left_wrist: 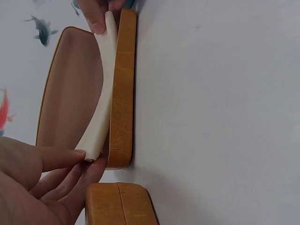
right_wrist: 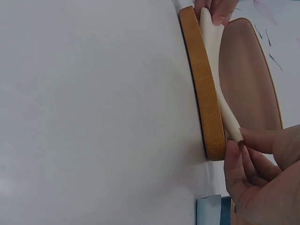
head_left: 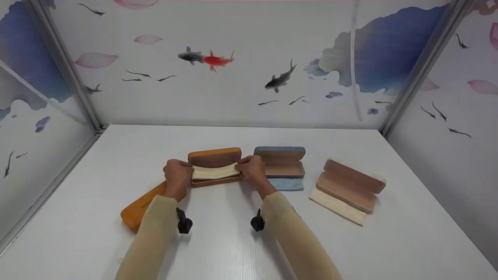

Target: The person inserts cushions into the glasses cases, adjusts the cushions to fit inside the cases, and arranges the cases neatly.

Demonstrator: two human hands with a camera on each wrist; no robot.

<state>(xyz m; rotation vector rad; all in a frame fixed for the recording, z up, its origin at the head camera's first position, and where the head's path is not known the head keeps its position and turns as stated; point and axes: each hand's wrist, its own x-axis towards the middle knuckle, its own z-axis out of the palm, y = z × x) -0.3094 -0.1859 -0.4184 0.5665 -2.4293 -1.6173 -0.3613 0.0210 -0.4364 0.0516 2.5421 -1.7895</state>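
Note:
An orange glasses case (head_left: 216, 181) lies unfolded on the white table, its lid tilted back and its pinkish-brown lining showing. Over its lower half stretches a folded cream cloth (head_left: 214, 172), sagging a little in the middle. My left hand (head_left: 178, 175) pinches the cloth's left end between thumb and fingers, right at the case's side. At the opposite end, my right hand (head_left: 253, 169) pinches the cloth the same way. In the left wrist view the cloth (left_wrist: 105, 86) runs along the inside of the case's front wall (left_wrist: 123, 89).
A closed orange case (head_left: 140, 208) sits under my left forearm. To the right is an unfolded blue case (head_left: 281, 170) with a light blue cloth (head_left: 287, 184) before it. Farther right, another unfolded case (head_left: 346, 192) has a cream cloth (head_left: 337, 207) along its front. Printed panels surround the table.

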